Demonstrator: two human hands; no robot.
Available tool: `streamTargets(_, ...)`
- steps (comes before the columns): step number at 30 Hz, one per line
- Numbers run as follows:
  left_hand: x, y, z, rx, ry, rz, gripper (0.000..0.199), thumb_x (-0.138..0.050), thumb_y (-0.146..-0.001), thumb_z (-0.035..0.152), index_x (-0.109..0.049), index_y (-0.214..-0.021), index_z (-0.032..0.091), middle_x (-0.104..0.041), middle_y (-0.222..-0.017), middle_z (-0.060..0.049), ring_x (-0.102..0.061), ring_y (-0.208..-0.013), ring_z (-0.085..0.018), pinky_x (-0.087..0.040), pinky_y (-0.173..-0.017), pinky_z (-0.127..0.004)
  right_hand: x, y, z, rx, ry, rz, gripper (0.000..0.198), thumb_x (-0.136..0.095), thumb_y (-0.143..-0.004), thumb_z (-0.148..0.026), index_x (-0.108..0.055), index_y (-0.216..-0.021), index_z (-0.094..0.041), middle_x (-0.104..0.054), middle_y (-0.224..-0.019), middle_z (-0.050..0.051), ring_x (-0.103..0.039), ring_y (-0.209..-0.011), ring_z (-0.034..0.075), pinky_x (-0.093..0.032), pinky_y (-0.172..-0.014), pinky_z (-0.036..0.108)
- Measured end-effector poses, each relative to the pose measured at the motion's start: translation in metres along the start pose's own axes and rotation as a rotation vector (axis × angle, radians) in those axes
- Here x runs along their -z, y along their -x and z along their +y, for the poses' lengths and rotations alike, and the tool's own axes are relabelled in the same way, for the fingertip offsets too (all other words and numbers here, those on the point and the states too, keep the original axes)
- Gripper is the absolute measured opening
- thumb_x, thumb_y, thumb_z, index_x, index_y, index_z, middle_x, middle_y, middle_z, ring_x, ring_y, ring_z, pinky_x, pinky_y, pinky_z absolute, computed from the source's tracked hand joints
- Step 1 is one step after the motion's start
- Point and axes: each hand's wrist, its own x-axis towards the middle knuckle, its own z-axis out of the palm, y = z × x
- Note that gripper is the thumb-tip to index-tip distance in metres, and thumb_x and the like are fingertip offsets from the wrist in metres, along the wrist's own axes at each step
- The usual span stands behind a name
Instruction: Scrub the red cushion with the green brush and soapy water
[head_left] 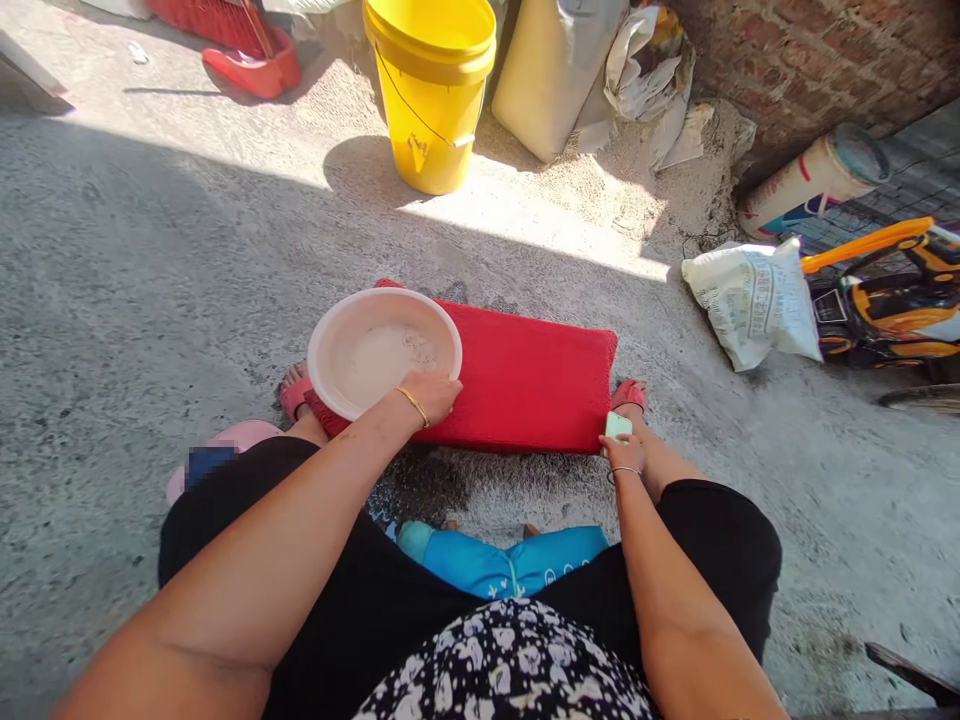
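Note:
A pale pink basin [360, 350] with cloudy water in it rests on the left end of a red cloth [532, 380], which is spread over a low, flat support hidden beneath it. My left hand [436, 398] has its fingers closed around the basin's right rim. Near the cloth's front right corner, my right hand [624, 452] grips a pale green bar of soap [619, 427]. The soap is just beside the cloth's edge; I cannot tell whether they touch.
A yellow bucket [431, 110] stands ahead, with sacks [551, 80] to its right. A red dustpan [259, 70] lies upper left. On the right are a white bag [757, 300] and an orange-and-black toy vehicle [892, 300]. Between my knees is a blue-covered stool [480, 562].

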Motion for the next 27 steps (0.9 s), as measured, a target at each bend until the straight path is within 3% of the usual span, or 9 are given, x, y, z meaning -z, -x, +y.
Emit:
streamTargets(3,0.000,0.001,-0.002,0.006,0.001,-0.006,0.034,-0.047,-0.091,0.026,-0.060,-0.119,0.015,-0.061,-0.122,-0.019,-0.061,-0.113,-0.032,-0.050,-0.090,-0.046,0.003,0.000,0.004,0.028,-0.022,0.022,0.026,-0.072,-0.066,-0.039,-0.061,-0.078,-0.019,-0.057,-0.071,0.005,-0.053,-0.065,0.020,-0.043,-0.059,0.033)
streamTargets(6,-0.001,0.000,-0.003,0.000,-0.011,-0.020,0.033,-0.046,-0.091,0.027,-0.060,-0.119,0.014,-0.061,-0.121,-0.018,-0.061,-0.112,-0.031,-0.050,-0.090,-0.046,-0.025,0.022,-0.020,0.115,-0.046,-0.007,0.031,-0.076,-0.061,-0.040,-0.063,-0.081,-0.020,-0.057,-0.077,0.004,-0.054,-0.070,0.020,-0.045,-0.066,0.032)
streamTargets(11,-0.003,-0.004,-0.003,-0.001,-0.014,-0.028,0.035,-0.045,-0.091,0.027,-0.059,-0.120,0.015,-0.061,-0.122,-0.018,-0.060,-0.113,-0.032,-0.050,-0.089,-0.046,-0.080,0.083,-0.066,0.646,-0.083,-0.265,0.034,-0.073,-0.067,-0.036,-0.064,-0.097,-0.023,-0.057,-0.099,0.006,-0.055,-0.091,0.021,-0.045,-0.080,0.033)
streamTargets(13,-0.002,-0.005,-0.002,0.001,-0.016,-0.025,0.035,-0.045,-0.091,0.027,-0.059,-0.121,0.015,-0.061,-0.122,-0.019,-0.061,-0.112,-0.032,-0.051,-0.089,-0.046,-0.084,0.093,-0.069,0.712,-0.053,-0.325,0.033,-0.072,-0.068,-0.033,-0.064,-0.099,-0.024,-0.056,-0.102,0.005,-0.055,-0.094,0.021,-0.045,-0.083,0.033)
streamTargets(15,0.000,-0.005,-0.001,0.001,-0.016,-0.025,0.035,-0.045,-0.091,0.027,-0.059,-0.120,0.015,-0.062,-0.121,-0.019,-0.061,-0.111,-0.031,-0.051,-0.089,-0.045,-0.076,0.088,-0.059,0.643,-0.030,-0.321,0.035,-0.073,-0.067,-0.033,-0.064,-0.099,-0.024,-0.057,-0.103,0.006,-0.055,-0.095,0.021,-0.045,-0.083,0.034)
streamTargets(19,0.004,-0.001,0.000,-0.004,-0.007,-0.019,0.035,-0.044,-0.091,0.026,-0.059,-0.121,0.014,-0.063,-0.120,-0.020,-0.061,-0.112,-0.031,-0.050,-0.089,-0.044,-0.039,0.053,-0.018,0.190,-0.044,-0.136,0.037,-0.075,-0.059,-0.035,-0.065,-0.091,-0.020,-0.061,-0.092,0.006,-0.058,-0.081,0.021,-0.047,-0.072,0.031)
streamTargets(21,0.005,0.001,0.000,0.003,0.001,-0.013,0.035,-0.045,-0.091,0.026,-0.059,-0.121,0.015,-0.063,-0.121,-0.019,-0.061,-0.113,-0.030,-0.050,-0.091,-0.043,-0.022,0.040,-0.002,0.036,-0.038,-0.053,0.033,-0.072,-0.061,-0.036,-0.064,-0.089,-0.020,-0.061,-0.079,0.004,-0.057,-0.070,0.020,-0.046,-0.064,0.031)
streamTargets(24,0.005,0.003,-0.002,0.009,0.002,-0.009,0.036,-0.045,-0.091,0.026,-0.059,-0.122,0.014,-0.062,-0.122,-0.019,-0.061,-0.113,-0.030,-0.050,-0.090,-0.042,-0.012,0.038,0.001,-0.010,-0.025,-0.020,0.029,-0.068,-0.065,-0.036,-0.063,-0.087,-0.019,-0.060,-0.071,0.004,-0.056,-0.065,0.021,-0.044,-0.059,0.031)
streamTargets(27,0.003,0.002,-0.004,-0.009,0.001,0.001,0.037,-0.043,-0.091,0.025,-0.058,-0.123,0.012,-0.062,-0.121,-0.021,-0.061,-0.113,-0.032,-0.050,-0.089,-0.044,-0.026,0.057,-0.016,0.023,-0.037,-0.043,0.034,-0.073,-0.060,-0.039,-0.065,-0.087,-0.019,-0.062,-0.080,0.007,-0.059,-0.072,0.021,-0.046,-0.065,0.031)
